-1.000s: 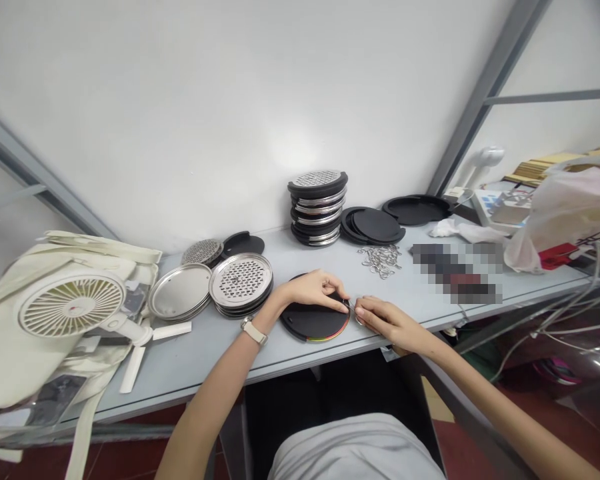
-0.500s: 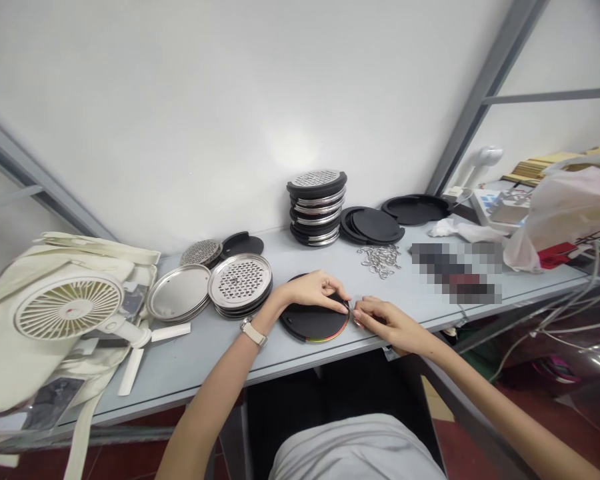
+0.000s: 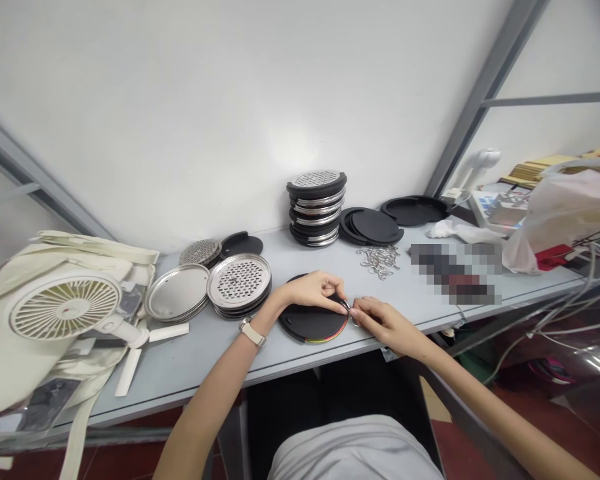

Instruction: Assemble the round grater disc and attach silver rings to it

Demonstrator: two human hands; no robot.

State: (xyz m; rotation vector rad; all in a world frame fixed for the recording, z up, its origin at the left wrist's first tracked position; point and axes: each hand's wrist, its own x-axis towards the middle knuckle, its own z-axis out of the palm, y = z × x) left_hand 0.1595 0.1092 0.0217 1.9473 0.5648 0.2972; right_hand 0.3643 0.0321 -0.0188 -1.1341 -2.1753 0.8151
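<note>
A black round disc (image 3: 312, 323) with coloured layers at its front edge lies on the grey table (image 3: 220, 353). My left hand (image 3: 314, 291) presses on the disc's right side, fingers pinched at its rim. My right hand (image 3: 380, 321) pinches a small metal ring (image 3: 351, 315) against that same rim. The fingertips of both hands meet there. A pile of loose metal rings (image 3: 379, 258) lies just behind my hands.
Behind stand a stack of black and steel discs (image 3: 317, 207), flat black lids (image 3: 371, 227), and perforated steel plates (image 3: 239, 281) with plain ones (image 3: 171, 299). A white fan (image 3: 65, 316) on a cream bag sits left. Plastic bag (image 3: 565, 210) and cables crowd the right.
My right hand has crept slightly left, closing the gap to my left fingertips at the disc's rim. Nothing else on the table has moved.
</note>
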